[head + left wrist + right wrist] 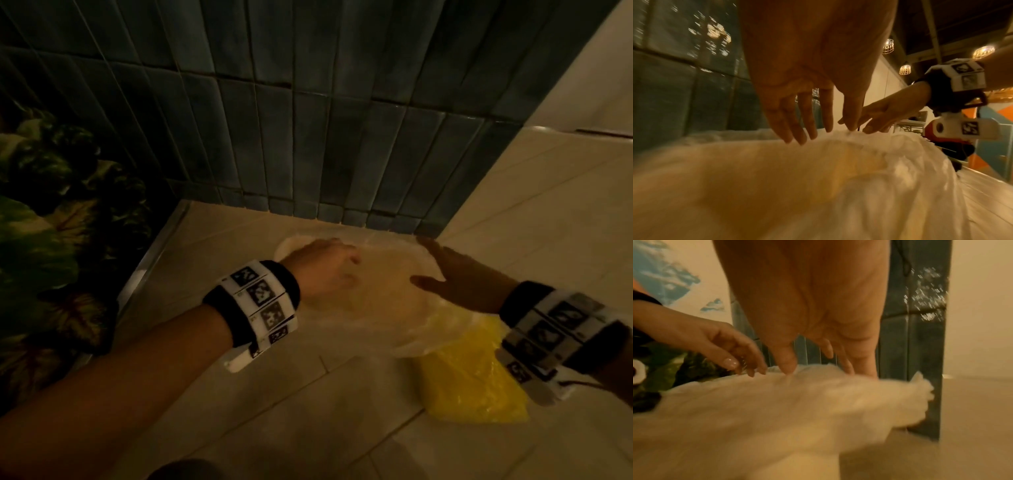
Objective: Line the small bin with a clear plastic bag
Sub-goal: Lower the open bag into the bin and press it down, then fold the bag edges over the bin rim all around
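Observation:
A clear plastic bag [387, 305] lies spread and crumpled on the cream floor tiles by the foot of a dark tiled wall. My left hand [325, 270] rests on its left part, fingers straight and tips touching the film [818, 186]. On the bag's right part lies my right hand [455, 274], flat with the thumb spread, its fingertips on the plastic [777, 410]. A yellow, crinkled thing [472, 380] pokes out from under the bag's near right end. I cannot tell whether it is the bin.
The dark green tiled wall [308, 120] stands right behind the bag. A leaf-patterned surface [41, 240] fills the left, beyond a metal floor strip [150, 260]. Pale wall [565, 171] rises at the right. Cream floor tiles [308, 411] stretch toward me.

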### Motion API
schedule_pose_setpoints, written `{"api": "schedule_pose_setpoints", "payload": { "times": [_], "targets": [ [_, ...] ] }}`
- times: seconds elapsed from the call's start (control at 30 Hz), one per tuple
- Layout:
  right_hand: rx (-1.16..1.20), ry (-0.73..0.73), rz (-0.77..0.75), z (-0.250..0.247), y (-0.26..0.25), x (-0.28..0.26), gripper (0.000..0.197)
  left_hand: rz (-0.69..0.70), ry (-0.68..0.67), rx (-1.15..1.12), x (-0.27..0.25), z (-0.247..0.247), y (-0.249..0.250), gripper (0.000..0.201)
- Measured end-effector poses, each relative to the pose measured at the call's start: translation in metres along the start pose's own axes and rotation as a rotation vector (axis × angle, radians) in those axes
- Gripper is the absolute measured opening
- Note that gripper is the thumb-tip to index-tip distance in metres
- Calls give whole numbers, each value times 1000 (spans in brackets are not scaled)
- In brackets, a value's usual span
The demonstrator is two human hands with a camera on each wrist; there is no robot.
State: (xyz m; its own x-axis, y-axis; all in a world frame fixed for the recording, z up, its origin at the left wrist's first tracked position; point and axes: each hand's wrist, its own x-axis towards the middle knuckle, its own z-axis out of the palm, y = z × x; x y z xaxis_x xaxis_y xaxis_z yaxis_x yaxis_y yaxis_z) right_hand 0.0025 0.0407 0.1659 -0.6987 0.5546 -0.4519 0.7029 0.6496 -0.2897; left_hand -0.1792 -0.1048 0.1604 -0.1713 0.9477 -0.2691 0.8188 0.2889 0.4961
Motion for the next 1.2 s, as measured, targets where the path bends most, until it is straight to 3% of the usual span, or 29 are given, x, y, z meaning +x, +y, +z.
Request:
{"api": "schedule_pose_setpoints", "payload": {
  "times": [0.17,0.23,0.33,0.5,0.63,0.7,0.77,0.83,0.87,0.93,1.0,1.1,1.2],
  "targets": [
    [278,-14,66,46,11,-2,84,-67,-504,100,31,28,43,73],
    [410,-12,67,61,16,0,82,-125,-594,103,36,35,48,82],
    [662,22,17,74,22,0,79,-155,-623,114,36,48,45,89],
    [973,47,17,93,31,-1,68,-83,-409,172,23,79,27,90],
    [1113,46,148,102,45,7,83,-91,-283,30,5,66,14,94],
    [1124,190,222,100,53,12,62,-81,-50,21,-1,46,-1,80],
    [990,385,299,101,63,18,38,-108,307,84,-5,29,-24,66],
    [890,502,384,103,70,21,37,-289,531,7,-10,19,-50,53],
    [869,543,424,105,71,21,39,-427,539,-52,-11,20,-68,47],
    [797,617,500,108,73,20,44,-687,396,-200,-14,29,-101,48],
    [765,645,599,109,71,17,52,-817,236,-485,-18,46,-124,54],
    [1052,482,670,115,71,23,54,-844,74,-726,-23,67,-133,47],
    [1194,329,586,121,68,29,41,-814,161,-750,-18,77,-134,41]
  ]
}}
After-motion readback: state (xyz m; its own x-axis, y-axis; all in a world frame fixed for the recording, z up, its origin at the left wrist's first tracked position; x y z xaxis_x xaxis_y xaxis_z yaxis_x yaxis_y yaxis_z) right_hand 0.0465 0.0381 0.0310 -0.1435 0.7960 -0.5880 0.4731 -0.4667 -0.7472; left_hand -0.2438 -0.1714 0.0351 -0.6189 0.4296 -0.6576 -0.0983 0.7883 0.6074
